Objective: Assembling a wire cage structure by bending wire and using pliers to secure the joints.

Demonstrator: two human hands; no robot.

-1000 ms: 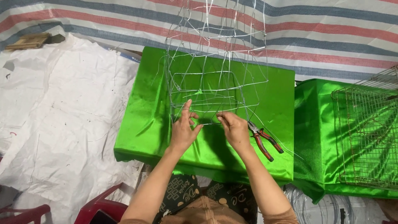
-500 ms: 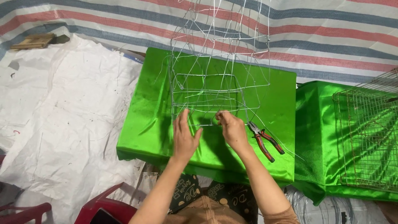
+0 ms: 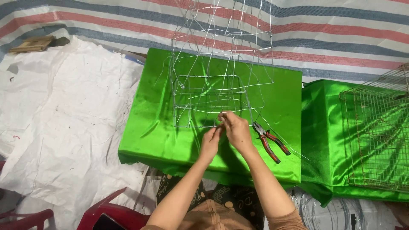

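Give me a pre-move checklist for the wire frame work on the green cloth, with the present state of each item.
1. Both hands at the joint: left hand and right hand meet at the lower front edge of the wire frame. Ok.
2. Frame resting on the green cloth: ok.
3. Pliers close by: lying on the cloth beside the right hand, untouched. Ok.
4. Wire end pinched firmly: fingertips hide it. Cannot tell.
5. Finished wire mesh cage apart from the frame: ok.

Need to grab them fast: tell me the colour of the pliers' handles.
Red and black handles on the pliers, seen in the head view.
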